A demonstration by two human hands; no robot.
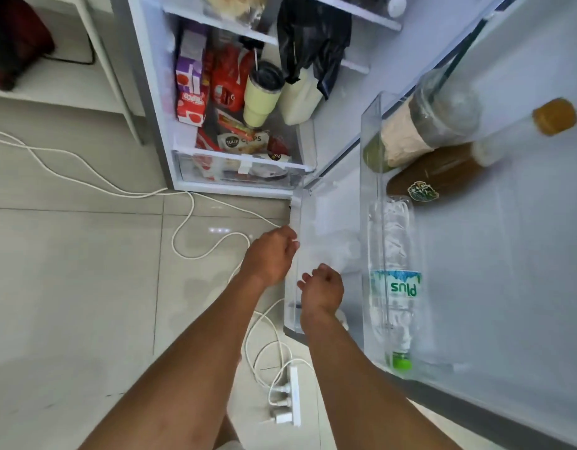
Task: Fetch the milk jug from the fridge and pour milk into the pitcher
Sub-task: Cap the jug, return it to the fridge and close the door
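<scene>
The fridge (157,92) stands open, its door (524,254) swung out to the right. A pale, blurred white container (334,248) sits in the lowest door bin (292,306); whether it is the milk jug I cannot tell. A cream-filled container (297,102) stands on the fridge's lower shelf under a black bag. My left hand (271,254) reaches the bin's near corner, fingers bent, tips hidden at the rim. My right hand (323,289) hovers over the bin, loosely curled and holding nothing. No pitcher is in view.
The upper door bin (370,190) holds a water bottle (394,280), a brown bottle (443,173) and a jar. A pale tumbler (261,95), cartons and snack packs fill the shelf. White cables (183,228) and a power strip (292,397) lie on the tiled floor.
</scene>
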